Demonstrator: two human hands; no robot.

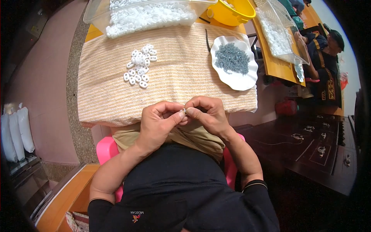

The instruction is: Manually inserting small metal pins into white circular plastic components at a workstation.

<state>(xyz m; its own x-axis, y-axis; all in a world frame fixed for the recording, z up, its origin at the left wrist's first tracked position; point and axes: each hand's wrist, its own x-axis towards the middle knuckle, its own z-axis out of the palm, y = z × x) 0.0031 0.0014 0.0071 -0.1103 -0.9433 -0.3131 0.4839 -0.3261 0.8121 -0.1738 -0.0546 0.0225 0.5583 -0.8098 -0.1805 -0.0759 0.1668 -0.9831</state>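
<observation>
Just past the near edge of the cloth, my left hand (160, 120) and my right hand (210, 115) meet fingertip to fingertip. Both are closed in a pinch on a small white plastic piece (184, 111), mostly covered by the fingers. Beyond them, left of the middle, lies a loose pile of white oval plastic pieces with two holes (140, 62). To the right, a white wavy-rimmed plate (241, 84) carries a heap of small grey translucent parts (232, 58).
A striped cloth (177, 73) covers the table. At its back stand a clear bin (94, 17) of white pieces and a yellow basin (228, 17). A person (324, 50) sits at another table on the right, beside a second clear bin (299, 54).
</observation>
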